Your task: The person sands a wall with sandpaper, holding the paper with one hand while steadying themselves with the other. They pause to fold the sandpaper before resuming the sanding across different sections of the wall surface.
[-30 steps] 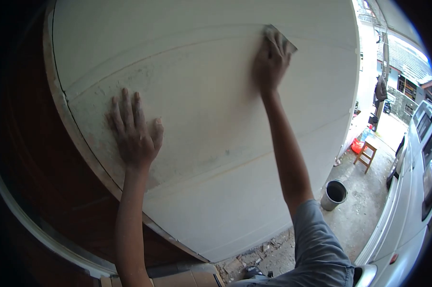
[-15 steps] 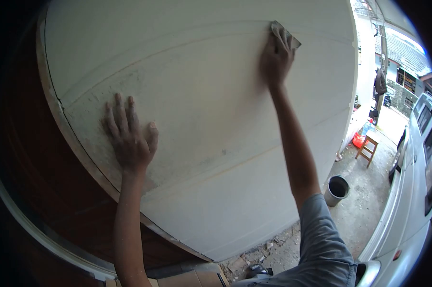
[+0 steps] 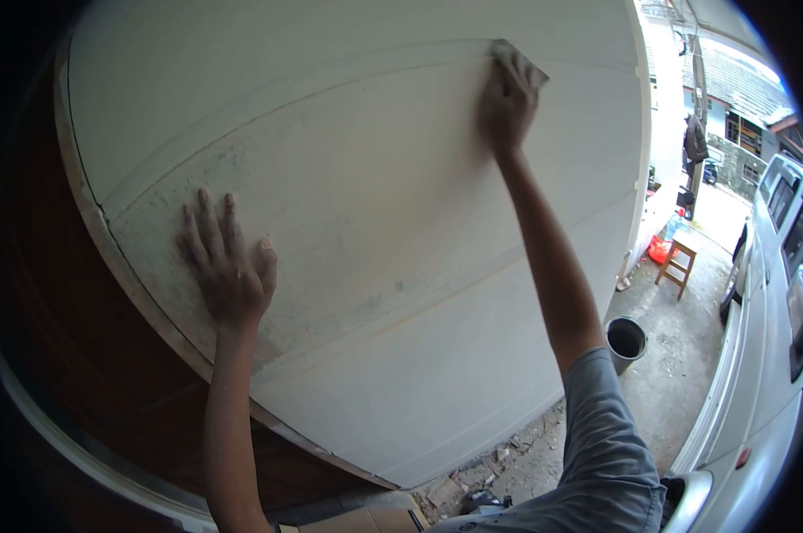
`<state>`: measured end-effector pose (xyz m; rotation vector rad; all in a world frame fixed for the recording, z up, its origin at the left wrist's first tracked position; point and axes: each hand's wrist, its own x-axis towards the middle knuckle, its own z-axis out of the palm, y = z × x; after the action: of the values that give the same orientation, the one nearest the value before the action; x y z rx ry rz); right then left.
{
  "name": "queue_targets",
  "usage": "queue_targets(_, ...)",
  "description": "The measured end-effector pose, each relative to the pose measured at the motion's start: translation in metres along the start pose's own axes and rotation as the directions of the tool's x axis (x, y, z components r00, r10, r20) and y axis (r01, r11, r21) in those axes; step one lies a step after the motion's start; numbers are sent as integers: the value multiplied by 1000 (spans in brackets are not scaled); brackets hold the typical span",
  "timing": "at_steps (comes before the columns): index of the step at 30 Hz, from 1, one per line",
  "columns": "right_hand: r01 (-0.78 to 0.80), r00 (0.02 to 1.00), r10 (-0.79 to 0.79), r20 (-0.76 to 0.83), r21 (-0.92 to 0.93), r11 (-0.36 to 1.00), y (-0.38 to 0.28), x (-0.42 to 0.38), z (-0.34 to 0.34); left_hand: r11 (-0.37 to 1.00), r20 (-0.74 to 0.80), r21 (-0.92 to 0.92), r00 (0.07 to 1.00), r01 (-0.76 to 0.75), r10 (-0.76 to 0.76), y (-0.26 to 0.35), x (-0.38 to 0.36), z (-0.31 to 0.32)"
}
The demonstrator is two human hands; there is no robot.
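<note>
My left hand (image 3: 231,266) lies flat on the white wall panel (image 3: 366,204), fingers spread, over a grey, smudged patch near the panel's left edge. High on the right side of the panel, my right hand (image 3: 510,102) presses a thin dark sheet that looks like sandpaper (image 3: 536,76) against the surface. One corner of it sticks out past the fingers; the rest is under the hand. Pale dust coats the fingers of my left hand. Faint seam lines curve across the panel above and below the patch.
Dark reddish-brown woodwork (image 3: 90,329) borders the panel at left. A dark bucket (image 3: 626,339) and a wooden stool (image 3: 678,263) stand on the concrete floor at right, beside a parked silver vehicle (image 3: 761,355). Rubble (image 3: 503,462) lies along the wall's base, and cardboard (image 3: 366,521) is below.
The camera view has shifted slightly, moving the wall left in the picture. My right hand with the sandpaper has slid a little right along the panel; my left hand stays in place.
</note>
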<state>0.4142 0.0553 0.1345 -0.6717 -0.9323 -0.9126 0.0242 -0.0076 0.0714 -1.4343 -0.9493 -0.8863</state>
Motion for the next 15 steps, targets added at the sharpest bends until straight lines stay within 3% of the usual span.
queue_targets(1,11,999,-13,41,54,998,-17,-3,5,1000,1,1,1000,-2,2,1,-1,0)
queue_targets(2,144,988,-145,45,32,989,-33,-18,20,1000,0,5,1000,-7,7,0,-2,1)
queue_targets(4,311,906,-333,261,123,943,-89,-46,20,1000,-13,-1,1000,-10,10,-2,0,2)
queue_targets(5,330,812,-397,427,224,917,-115,-46,0,1000,-12,-11,1000,-13,13,-2,-1,2)
queue_targets(8,355,878,-369,305,102,929,-59,-31,4,999,-7,-31,999,-32,32,-2,-2,0)
queue_targets(10,272,959,-262,112,-95,957,0,-10,3,999,-11,-19,1000,-29,29,0,0,0)
queue_targets(11,59,991,-69,118,83,995,14,5,-8,1000,-9,-3,1000,-29,29,1,1,0)
queue_targets(12,83,995,-85,-46,-54,995,13,6,-10,1000,1,14,1000,-25,25,0,0,0)
queue_targets(14,32,998,-38,-50,-113,993,3,-5,2,1000,-4,12,1000,-27,27,-1,0,0)
queue_targets(15,178,984,-176,43,-73,981,-13,-9,5,1000,-2,7,1000,-28,28,0,0,-1)
